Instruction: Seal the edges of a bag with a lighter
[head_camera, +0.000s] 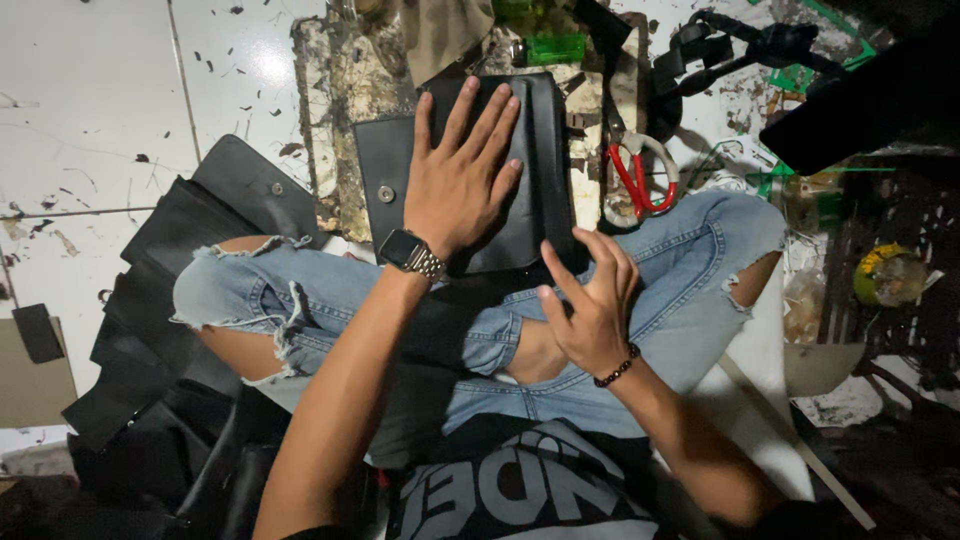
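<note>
My left hand (462, 175), with a metal wristwatch on the wrist, lies flat with fingers spread on a black leather pouch (540, 170). The pouch rests on a stained work board (345, 110) just beyond my crossed legs in torn blue jeans. A flap with a metal snap (386, 193) sticks out at the pouch's left. My right hand (592, 305), wearing a bead bracelet, hovers over my knee near the pouch's lower right corner, fingers loosely curled and holding nothing.
Red-handled scissors (640, 180) lie right of the pouch. A green lighter (555, 48) sits at the top. More black leather pieces (190, 260) pile at the left on the white tiled floor (90, 110). Black tools and clutter fill the upper right.
</note>
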